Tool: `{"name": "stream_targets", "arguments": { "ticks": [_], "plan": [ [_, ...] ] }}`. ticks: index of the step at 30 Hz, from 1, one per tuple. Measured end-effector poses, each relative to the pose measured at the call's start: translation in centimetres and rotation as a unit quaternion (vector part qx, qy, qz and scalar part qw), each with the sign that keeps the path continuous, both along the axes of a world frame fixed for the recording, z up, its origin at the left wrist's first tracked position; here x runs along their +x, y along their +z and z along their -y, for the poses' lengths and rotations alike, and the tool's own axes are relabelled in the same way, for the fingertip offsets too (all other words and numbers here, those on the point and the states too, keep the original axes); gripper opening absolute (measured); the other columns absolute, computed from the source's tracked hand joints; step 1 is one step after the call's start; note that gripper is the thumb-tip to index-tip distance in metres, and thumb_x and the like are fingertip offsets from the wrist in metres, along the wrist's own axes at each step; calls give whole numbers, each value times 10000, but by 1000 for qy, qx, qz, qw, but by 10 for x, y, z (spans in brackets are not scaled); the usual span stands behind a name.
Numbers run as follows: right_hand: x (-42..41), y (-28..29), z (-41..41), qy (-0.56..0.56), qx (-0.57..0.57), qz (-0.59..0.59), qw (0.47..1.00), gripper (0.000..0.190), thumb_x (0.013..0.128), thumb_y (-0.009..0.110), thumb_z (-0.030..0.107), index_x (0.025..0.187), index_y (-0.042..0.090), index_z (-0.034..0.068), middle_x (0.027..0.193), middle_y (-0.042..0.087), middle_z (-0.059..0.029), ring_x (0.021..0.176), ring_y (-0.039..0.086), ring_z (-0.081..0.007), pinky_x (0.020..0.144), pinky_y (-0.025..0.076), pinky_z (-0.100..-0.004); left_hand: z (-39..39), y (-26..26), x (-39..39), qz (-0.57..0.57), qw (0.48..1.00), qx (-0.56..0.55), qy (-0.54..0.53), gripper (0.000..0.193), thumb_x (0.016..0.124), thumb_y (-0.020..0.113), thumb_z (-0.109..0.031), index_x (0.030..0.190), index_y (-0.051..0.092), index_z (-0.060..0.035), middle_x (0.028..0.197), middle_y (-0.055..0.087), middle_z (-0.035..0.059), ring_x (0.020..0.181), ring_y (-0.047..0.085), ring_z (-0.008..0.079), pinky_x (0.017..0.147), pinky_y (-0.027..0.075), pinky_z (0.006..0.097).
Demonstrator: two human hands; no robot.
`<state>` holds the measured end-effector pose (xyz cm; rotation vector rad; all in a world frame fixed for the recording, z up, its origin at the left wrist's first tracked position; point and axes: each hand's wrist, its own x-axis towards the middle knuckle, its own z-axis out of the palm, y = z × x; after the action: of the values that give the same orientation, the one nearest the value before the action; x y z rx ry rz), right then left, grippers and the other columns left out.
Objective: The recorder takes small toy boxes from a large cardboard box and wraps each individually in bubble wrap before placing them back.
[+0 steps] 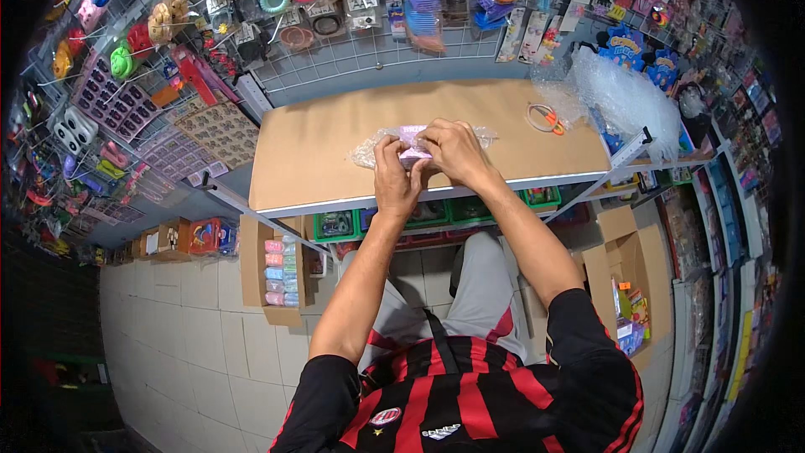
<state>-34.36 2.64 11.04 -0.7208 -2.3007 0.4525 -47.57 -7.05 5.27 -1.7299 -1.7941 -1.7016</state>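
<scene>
Over the front half of the brown-topped table [314,138], both my hands hold a small pink item [413,153] partly wrapped in clear bubble wrap [371,150]. The fingers of my left hand [397,179] curl around its left side. From the right, my right hand [454,150] pinches the wrap near the top of the item, its fingertips covering part of it. Loose wrap sticks out on both sides of the hands. At the table's right lie orange-handled scissors [555,121] beside a roll of clear tape [539,117].
A large bundle of bubble wrap [629,100] lies at the table's right end. Wire racks [377,63] with packaged goods stand behind. Green baskets [336,224] sit below the tabletop. Open cardboard boxes stand on the floor at left [253,264] and right [657,289].
</scene>
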Motion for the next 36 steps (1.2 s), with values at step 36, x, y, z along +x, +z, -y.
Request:
{"name": "stream_targets", "arguments": {
  "ticks": [36],
  "plan": [
    [169,-128,98,-361,109,-110,920,169,859,782,76,1006,704,99,1038,694,-91,1007,665,-330,868,485,-468,5,0,-14,-184,983,-8,-6,273,867,767,-56,1130,740,-124,1221,715,63,1153,628,330,1019,479,457]
  ]
}}
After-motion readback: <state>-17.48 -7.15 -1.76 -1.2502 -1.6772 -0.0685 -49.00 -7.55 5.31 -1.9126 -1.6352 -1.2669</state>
